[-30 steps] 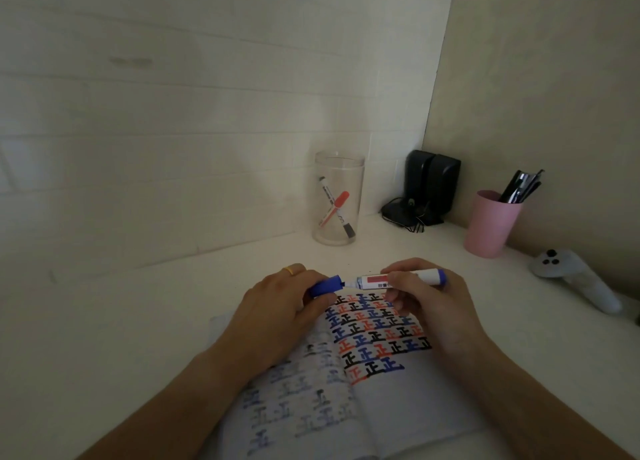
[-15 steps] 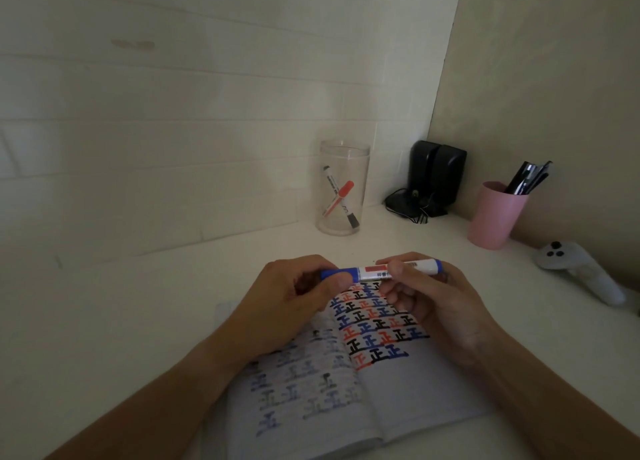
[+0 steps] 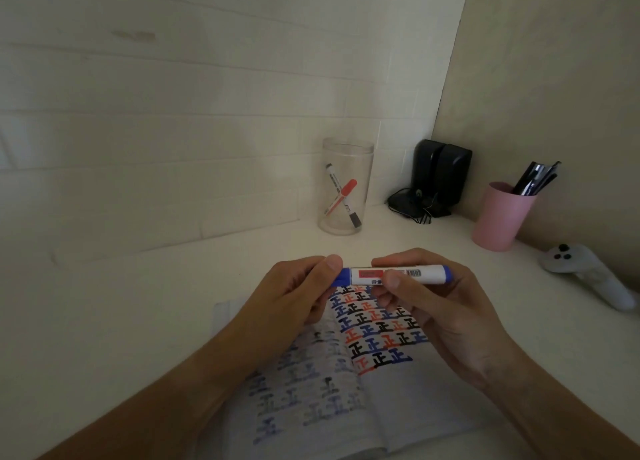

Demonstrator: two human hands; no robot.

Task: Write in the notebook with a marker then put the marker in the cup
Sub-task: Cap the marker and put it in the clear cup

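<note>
A white marker with blue ends [image 3: 429, 274] lies level in both hands, above the open notebook [image 3: 377, 341]. My left hand [image 3: 294, 296] pinches the blue cap end between thumb and fingers. My right hand [image 3: 436, 307] grips the white barrel. The cap looks pushed fully onto the barrel. The notebook's right page carries rows of blue, red and black characters; its left page shows fainter marks. A clear cup [image 3: 346, 185] stands beyond the hands near the wall, with a red-capped marker and a black-capped marker crossed inside it.
A pink cup [image 3: 498, 217] of dark pens stands at the right by the side wall. Black speakers [image 3: 440, 179] with a tangle of cable fill the corner. A white controller [image 3: 588, 272] lies at the far right. The white desk [image 3: 138, 303] spreads to the left.
The cap end has closed up against the barrel, so less blue shows beside my left thumb. Both hands have stayed over the notebook and the view has tilted slightly.
</note>
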